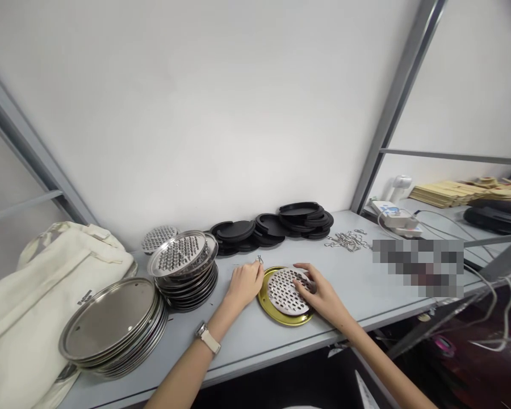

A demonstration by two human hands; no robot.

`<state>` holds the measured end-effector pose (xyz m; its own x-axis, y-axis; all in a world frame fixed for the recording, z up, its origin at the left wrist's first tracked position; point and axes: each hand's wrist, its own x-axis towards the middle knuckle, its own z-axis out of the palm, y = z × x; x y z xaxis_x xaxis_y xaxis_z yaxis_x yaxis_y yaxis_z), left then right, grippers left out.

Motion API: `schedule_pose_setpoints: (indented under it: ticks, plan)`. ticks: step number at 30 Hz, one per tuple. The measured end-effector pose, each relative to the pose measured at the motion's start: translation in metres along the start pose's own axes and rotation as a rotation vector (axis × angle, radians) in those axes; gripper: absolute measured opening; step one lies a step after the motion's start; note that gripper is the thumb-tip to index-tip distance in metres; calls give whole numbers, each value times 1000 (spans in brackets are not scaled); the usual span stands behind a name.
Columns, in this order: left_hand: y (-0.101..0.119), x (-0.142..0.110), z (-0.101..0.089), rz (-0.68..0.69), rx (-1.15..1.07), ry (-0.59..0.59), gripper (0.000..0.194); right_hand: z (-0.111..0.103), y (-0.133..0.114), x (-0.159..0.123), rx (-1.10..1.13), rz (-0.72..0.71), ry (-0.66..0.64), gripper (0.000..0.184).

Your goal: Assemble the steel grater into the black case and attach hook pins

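A round perforated metal grater disc (286, 292) lies on a gold-coloured round metal plate (281, 318) near the front of the table. My right hand (321, 292) grips the disc at its right edge, with the thumb on its holed face and the fingers at the far rim. Just left of the plate, my left hand (246, 282) is closed in a pinch around a small metal clasp (259, 259) that sticks up past the fingertips. Most of the clasp's lower part is hidden by the fingers.
At left stand a stack of silver round plates (114, 318) and a pile of grater discs with rims (187, 284). Black round bases (236, 230) lie along the wall. Loose metal clasps (349, 241) sit to the right. A cream cloth bag (38, 301) and white cables (494, 284) flank the table.
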<state>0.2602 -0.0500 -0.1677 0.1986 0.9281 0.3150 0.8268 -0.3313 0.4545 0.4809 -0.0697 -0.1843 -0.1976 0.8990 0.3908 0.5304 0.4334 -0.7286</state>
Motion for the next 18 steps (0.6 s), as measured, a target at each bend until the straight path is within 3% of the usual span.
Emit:
schedule_pose_setpoints:
  ticks: [9, 18]
  plan:
    - [-1, -2, 6, 49, 1, -64, 21, 0, -6, -1, -48, -100, -78, 41]
    - [2, -3, 8, 1, -150, -29, 27, 0, -7, -1, -17, -51, -133, 35]
